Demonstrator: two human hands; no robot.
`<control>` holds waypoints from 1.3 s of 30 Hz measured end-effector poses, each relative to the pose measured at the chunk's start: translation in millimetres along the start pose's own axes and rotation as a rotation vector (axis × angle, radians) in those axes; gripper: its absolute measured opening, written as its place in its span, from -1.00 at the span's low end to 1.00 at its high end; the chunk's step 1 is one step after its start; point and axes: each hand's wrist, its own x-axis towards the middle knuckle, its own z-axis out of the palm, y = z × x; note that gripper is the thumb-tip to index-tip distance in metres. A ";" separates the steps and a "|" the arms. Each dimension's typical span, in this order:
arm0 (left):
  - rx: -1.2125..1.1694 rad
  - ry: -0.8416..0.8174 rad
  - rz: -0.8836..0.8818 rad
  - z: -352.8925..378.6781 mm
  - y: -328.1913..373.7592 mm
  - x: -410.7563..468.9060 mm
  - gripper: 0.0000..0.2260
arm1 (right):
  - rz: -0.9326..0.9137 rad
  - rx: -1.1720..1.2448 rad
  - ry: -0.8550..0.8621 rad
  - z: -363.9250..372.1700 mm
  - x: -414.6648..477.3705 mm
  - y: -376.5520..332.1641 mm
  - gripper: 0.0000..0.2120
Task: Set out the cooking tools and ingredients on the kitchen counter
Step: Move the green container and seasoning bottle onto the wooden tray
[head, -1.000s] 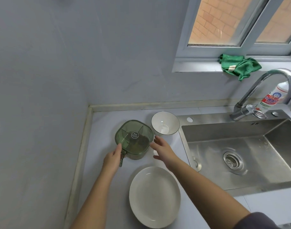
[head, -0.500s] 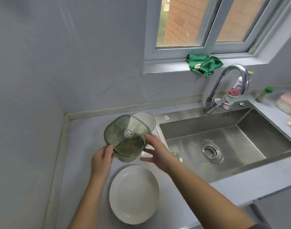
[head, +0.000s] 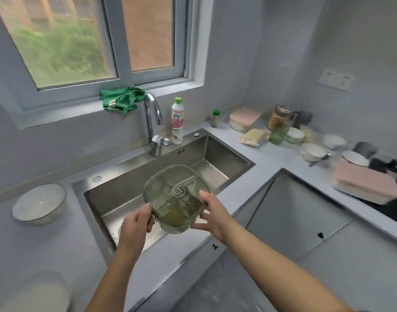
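Observation:
A green see-through box (head: 176, 197) with a divided lid and a round label hangs in the air over the steel sink (head: 224, 158). My left hand (head: 136, 226) grips its near left corner by a small handle. My right hand (head: 212, 212) clasps its right side. A white bowl (head: 38, 203) stands on the counter left of the sink. A white plate (head: 46, 296) lies blurred at the bottom left.
A tap (head: 151, 122) and a detergent bottle (head: 177, 120) stand behind the sink, a green cloth (head: 121, 99) on the sill. The right counter holds pink-lidded boxes (head: 244, 117), a noodle packet (head: 252, 137), jars, several white bowls (head: 312, 152) and a dark hob (head: 393, 208).
Both hands lifted the green box off the left counter and carried it right, over the sink. The view swung right, bringing the right counter into sight.

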 end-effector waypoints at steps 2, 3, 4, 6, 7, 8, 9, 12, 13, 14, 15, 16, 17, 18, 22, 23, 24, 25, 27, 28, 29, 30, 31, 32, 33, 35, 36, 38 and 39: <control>0.000 -0.102 0.049 63.3 9.8 -4.7 -0.51 | -0.052 0.016 0.065 -61.8 -14.3 -17.7 -0.70; 0.009 -0.142 0.053 88.5 14.5 -6.4 -0.49 | -0.068 0.026 0.092 -86.7 -20.9 -25.7 -0.70; 0.019 -0.172 0.049 111.0 18.1 -7.6 -0.49 | -0.076 0.033 0.119 -108.5 -27.8 -32.9 -0.71; 0.014 -0.239 0.031 159.1 27.7 -12.4 -0.52 | -0.099 0.068 0.170 -154.9 -42.4 -42.3 -0.75; 0.000 -0.268 0.024 177.4 30.8 -12.9 -0.53 | -0.107 0.082 0.193 -172.2 -47.0 -45.5 -0.78; -0.005 -0.302 0.025 197.4 33.2 -11.2 -0.55 | -0.116 0.102 0.220 -191.7 -50.2 -49.1 -0.79; -0.005 -0.327 0.029 213.4 35.5 -9.4 -0.56 | -0.120 0.116 0.248 -207.2 -51.6 -51.8 -0.78; -0.025 -0.382 0.046 260.6 39.9 0.7 -0.59 | -0.128 0.138 0.308 -249.0 -48.7 -64.3 -0.67; -0.035 -0.390 0.038 273.4 40.6 4.3 -0.60 | -0.125 0.143 0.314 -258.5 -46.5 -68.2 -0.65; -0.048 -0.399 0.032 292.7 40.9 12.4 -0.60 | -0.128 0.149 0.321 -274.1 -39.1 -75.3 -0.66; -0.055 -0.395 0.022 301.9 42.5 16.0 -0.60 | -0.131 0.150 0.323 -281.3 -35.3 -79.4 -0.67; -0.068 -0.392 0.009 317.9 41.7 26.8 -0.59 | -0.138 0.150 0.324 -293.5 -25.7 -87.7 -0.69; -0.079 -0.390 0.002 334.2 40.3 39.3 -0.59 | -0.147 0.144 0.331 -305.9 -14.8 -95.8 -0.71; -0.071 -0.382 0.005 346.2 40.4 50.9 -0.58 | -0.149 0.145 0.334 -316.4 -4.4 -103.5 -0.72; -0.032 -0.377 0.020 401.7 45.9 110.8 -0.55 | -0.154 0.153 0.366 -355.6 44.6 -146.6 -0.67; -0.028 -0.379 0.012 414.9 51.8 125.2 -0.56 | -0.154 0.156 0.372 -362.8 55.0 -159.0 -0.68; -0.029 -0.390 0.006 433.4 57.6 146.5 -0.57 | -0.160 0.162 0.370 -373.4 70.2 -177.2 -0.72; -0.041 -0.393 0.002 447.4 63.2 162.4 -0.57 | -0.165 0.169 0.371 -381.8 81.2 -191.2 -0.76; -0.056 -0.397 -0.011 472.3 74.2 190.1 -0.54 | -0.180 0.191 0.371 -399.1 99.4 -217.0 -0.78; -0.051 -0.404 0.003 486.5 78.2 205.7 -0.53 | -0.194 0.190 0.375 -410.9 111.4 -228.4 -0.77; -0.046 -0.414 0.027 499.4 81.0 218.4 -0.52 | -0.202 0.191 0.381 -420.9 120.9 -237.3 -0.75; -0.039 -0.416 0.039 509.9 83.6 227.2 -0.53 | -0.203 0.200 0.386 -429.8 128.3 -243.8 -0.73; -0.040 -0.422 0.033 518.4 84.3 233.7 -0.52 | -0.200 0.208 0.393 -435.8 132.4 -248.0 -0.70; -0.049 -0.440 0.019 528.5 84.2 240.2 -0.51 | -0.194 0.224 0.401 -443.5 137.7 -250.3 -0.68; -0.056 -0.454 0.007 534.8 82.3 244.6 -0.51 | -0.193 0.237 0.405 -448.8 142.2 -249.8 -0.66; -0.077 -0.469 -0.013 546.3 77.3 253.0 -0.52 | -0.183 0.248 0.394 -461.2 153.9 -250.1 -0.64; -0.086 -0.458 -0.030 551.7 75.0 258.0 -0.52 | -0.169 0.243 0.384 -467.2 162.1 -252.4 -0.65; -0.093 -0.418 -0.035 557.5 71.4 266.3 -0.53 | -0.142 0.227 0.360 -474.6 177.6 -256.7 -0.70; -0.094 -0.385 -0.027 560.4 71.2 271.0 -0.56 | -0.124 0.210 0.334 -477.9 188.8 -260.0 -0.73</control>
